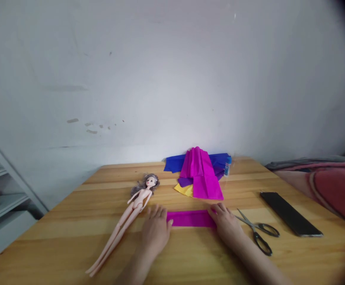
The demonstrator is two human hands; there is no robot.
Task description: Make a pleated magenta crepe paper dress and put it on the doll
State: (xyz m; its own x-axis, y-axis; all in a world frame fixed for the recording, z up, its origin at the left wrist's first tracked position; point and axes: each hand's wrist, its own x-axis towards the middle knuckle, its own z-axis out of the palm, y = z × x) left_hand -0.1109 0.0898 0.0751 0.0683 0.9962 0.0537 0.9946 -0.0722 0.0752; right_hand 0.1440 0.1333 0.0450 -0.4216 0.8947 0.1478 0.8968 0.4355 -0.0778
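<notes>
Lying flat on planked pale-wood table [71, 223], b/w both hands: narrow rectangular bright-magenta strip [192, 219], thin sheet stuff; paper or cloth, can't tell. Set crosswise, short ends left & right, prob. so each end falls under one hand and length stays flat.

Hands: well apart, one per strip end. L hand [156, 230]: back up, fingers pointing fwd, thumb angled in at left end. R hand [224, 223]: back up, turned inward, fingertips at right end. Pinching or just pressing, can't tell. Forearms coming in low from near edge, converging fwd; steadying pose, by the look of it.

Just beside R hand: black-handled metal scissors [258, 229], blades slightly parted, tips fwd, loops nearer body; prob. handy for R hand. Farther R: flat black oblong slab [291, 213], poss. phone, laid diagonally.

L of L hand: unclothed pale plastic doll [138, 204] w/ long greyish wavy hair, on its back, head toward wall, feet near-left; beside work, not under it.

Beyond strip, by wall: creased bright-magenta sheet [203, 174] atop dark-blue sheet [174, 163], purple sheet [185, 182] & yellow piece [186, 190], prob. pushed back for working room. At pile's right: upright blue-capped tube [227, 167], poss. glue stick.
</notes>
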